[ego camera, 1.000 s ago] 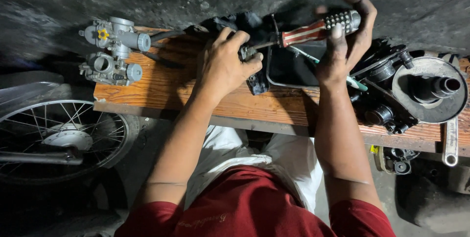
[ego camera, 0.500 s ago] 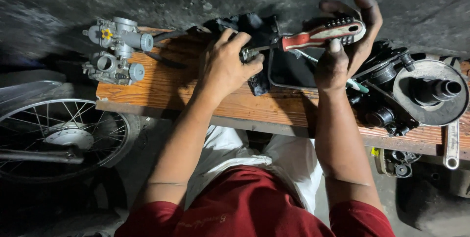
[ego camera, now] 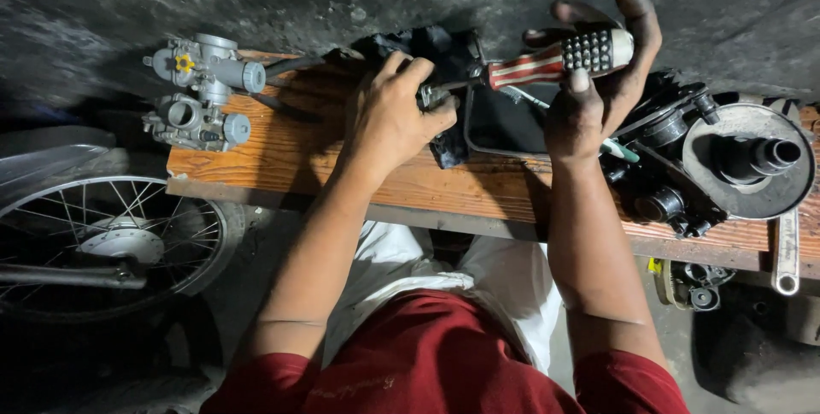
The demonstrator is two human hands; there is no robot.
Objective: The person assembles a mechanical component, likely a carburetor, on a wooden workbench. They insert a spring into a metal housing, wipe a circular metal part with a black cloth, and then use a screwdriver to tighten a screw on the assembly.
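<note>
Red sleeves frame two forearms reaching over the worn wooden bench (ego camera: 282,158). The left hand (ego camera: 389,115) lies knuckles-up, fingers curled onto a small metal part (ego camera: 430,96) beside black cloth (ego camera: 427,46). The right hand (ego camera: 598,81) is wrapped around a red-and-white striped screwdriver with black studded grip (ego camera: 555,55), lying level, tip at that part.

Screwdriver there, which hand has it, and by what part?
The right hand grips the screwdriver by its red-and-white striped handle. The left hand holds a small dark part at the screwdriver's tip.
</note>
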